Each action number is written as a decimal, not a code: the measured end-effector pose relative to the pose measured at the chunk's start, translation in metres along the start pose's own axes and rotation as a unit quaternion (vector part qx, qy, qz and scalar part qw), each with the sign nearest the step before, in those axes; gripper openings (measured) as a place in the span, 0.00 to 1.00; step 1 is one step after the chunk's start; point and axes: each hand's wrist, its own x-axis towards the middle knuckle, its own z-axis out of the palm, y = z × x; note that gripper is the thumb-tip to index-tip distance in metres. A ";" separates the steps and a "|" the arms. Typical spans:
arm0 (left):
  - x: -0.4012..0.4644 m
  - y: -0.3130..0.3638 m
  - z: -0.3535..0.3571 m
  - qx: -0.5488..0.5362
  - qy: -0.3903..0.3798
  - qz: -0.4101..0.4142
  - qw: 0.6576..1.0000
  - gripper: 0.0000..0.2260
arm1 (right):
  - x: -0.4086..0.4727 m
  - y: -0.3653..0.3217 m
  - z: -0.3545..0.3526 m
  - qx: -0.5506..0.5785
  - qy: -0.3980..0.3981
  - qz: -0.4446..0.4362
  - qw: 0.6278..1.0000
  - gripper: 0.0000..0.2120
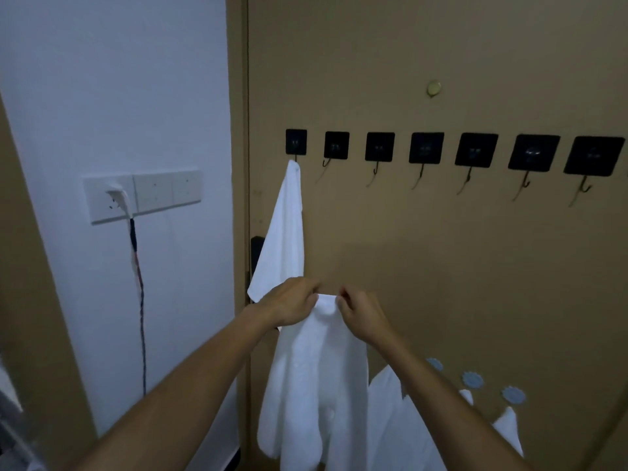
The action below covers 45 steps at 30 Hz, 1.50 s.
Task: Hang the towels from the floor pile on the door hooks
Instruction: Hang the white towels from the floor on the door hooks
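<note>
A white towel (316, 385) hangs between both hands in front of the brown door (441, 266), its top edge bunched and lifted below the row of hooks. The left hand (292, 305) pinches that top edge from the left with curled fingers; the right hand (362, 312) pinches it from the right, thumb and fingertips closed on the cloth. The rest of the towel drapes straight down toward the lower edge of the view.

A second white towel (282, 239) already hangs from the leftmost hook (296, 144), close to the door's left edge. The next hook (336, 147) and the others in the row, black square pads with metal hooks, are bare. More white cloth (401, 419) shows low on the door, to the right of the held towel. On the white wall (102, 96) left of the door sits a switch and socket panel (142, 195) with a plugged-in cable (139, 300) hanging down.
</note>
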 end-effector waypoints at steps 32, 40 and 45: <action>0.294 -0.066 -0.178 -0.036 0.201 0.183 0.962 0.04 | 0.307 -0.052 -0.095 -0.155 0.209 0.069 0.963 0.05; 0.318 -0.081 -0.146 -0.066 0.180 0.181 0.965 0.05 | 0.321 -0.026 -0.065 -0.207 0.203 0.086 0.953 0.04; 0.317 -0.083 -0.135 -0.083 0.153 0.180 0.968 0.06 | 0.320 -0.019 -0.054 -0.189 0.212 0.062 0.957 0.04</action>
